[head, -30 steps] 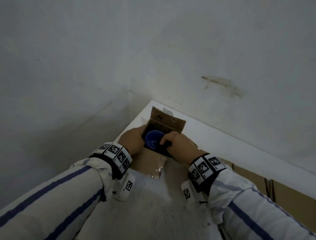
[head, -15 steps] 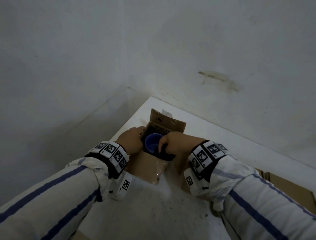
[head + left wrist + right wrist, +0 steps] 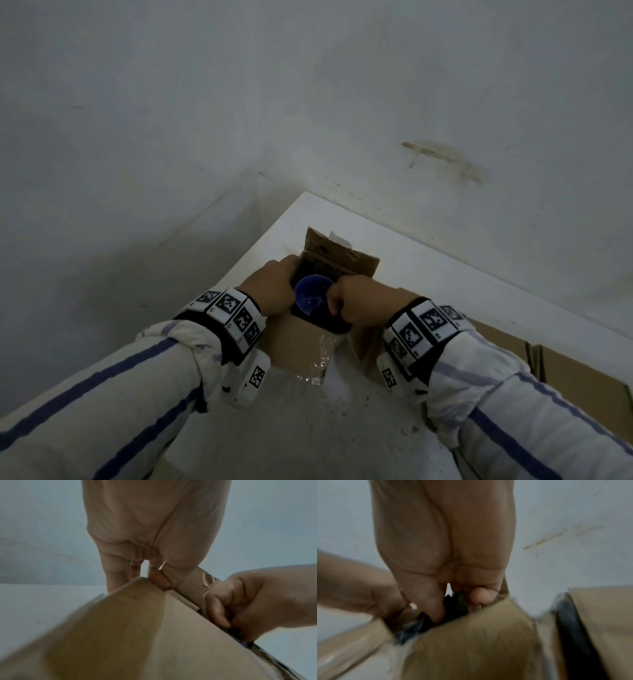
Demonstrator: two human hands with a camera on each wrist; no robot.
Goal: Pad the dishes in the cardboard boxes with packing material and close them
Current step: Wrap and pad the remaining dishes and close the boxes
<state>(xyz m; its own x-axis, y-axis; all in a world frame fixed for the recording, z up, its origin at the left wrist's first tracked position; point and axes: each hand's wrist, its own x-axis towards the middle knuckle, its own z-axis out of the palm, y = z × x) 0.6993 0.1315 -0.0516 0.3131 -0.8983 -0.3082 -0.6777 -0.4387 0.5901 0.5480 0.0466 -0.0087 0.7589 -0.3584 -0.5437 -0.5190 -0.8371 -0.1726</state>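
Since a second ago your right hand (image 3: 356, 303) had slid leftward over the open cardboard box (image 3: 301, 342), closer to the blue bowl (image 3: 312, 295), while your left hand (image 3: 270, 291) stayed at the box's left rim. That suggested you were still tucking padding, with the flaps not yet folded shut. Your right fingers were curled down into the box, pinching the dark packing material (image 3: 453, 604) beside the bowl. Your left hand gripped the box wall, thumb (image 3: 159, 581) over the top edge and fingers down its outer side. The box stood near the far left corner of the white counter (image 3: 445, 284), the bowl inside it and the far flap (image 3: 339, 257) standing upright. How deep the padding went and whether it ringed the bowl was hidden by your hands. The right wrist view was blurred, and a second brown box (image 3: 575, 373) at the counter's right edge was cut off.
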